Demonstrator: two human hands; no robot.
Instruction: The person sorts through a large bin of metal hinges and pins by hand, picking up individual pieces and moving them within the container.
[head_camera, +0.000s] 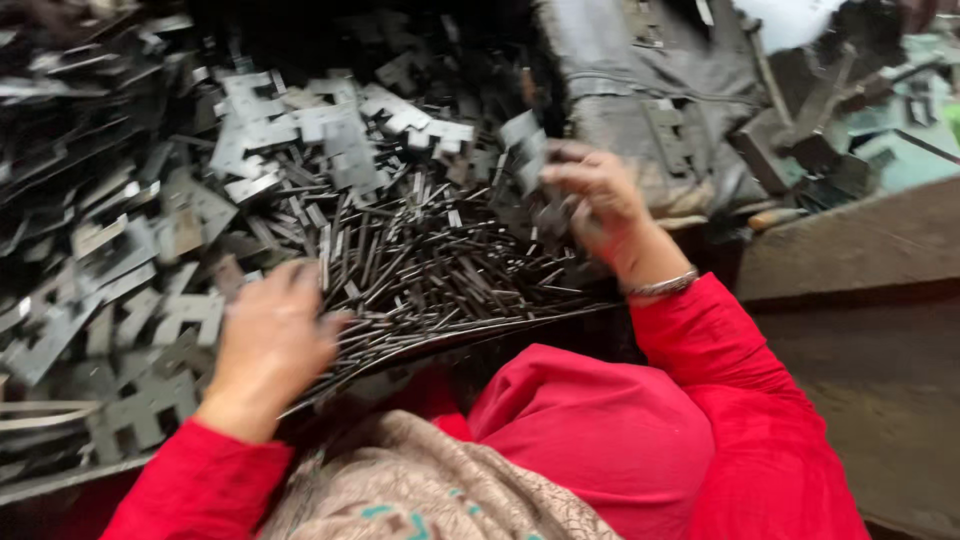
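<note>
My left hand (268, 340) rests palm down on the left edge of a heap of thin dark metal pins (430, 260), its fingers spread. My right hand (590, 195) is raised at the heap's right side and pinches a flat grey stamped metal plate (527, 150) between fingers and thumb. A metal bangle sits on that wrist. Both sleeves are red. The picture is blurred by motion.
Flat grey notched metal plates (300, 125) lie piled at the left and behind the pins. A dark grey sack (640, 90) stands at the back right. A brown wooden ledge (850, 240) runs along the right. A patterned beige cloth (420, 490) lies across my lap.
</note>
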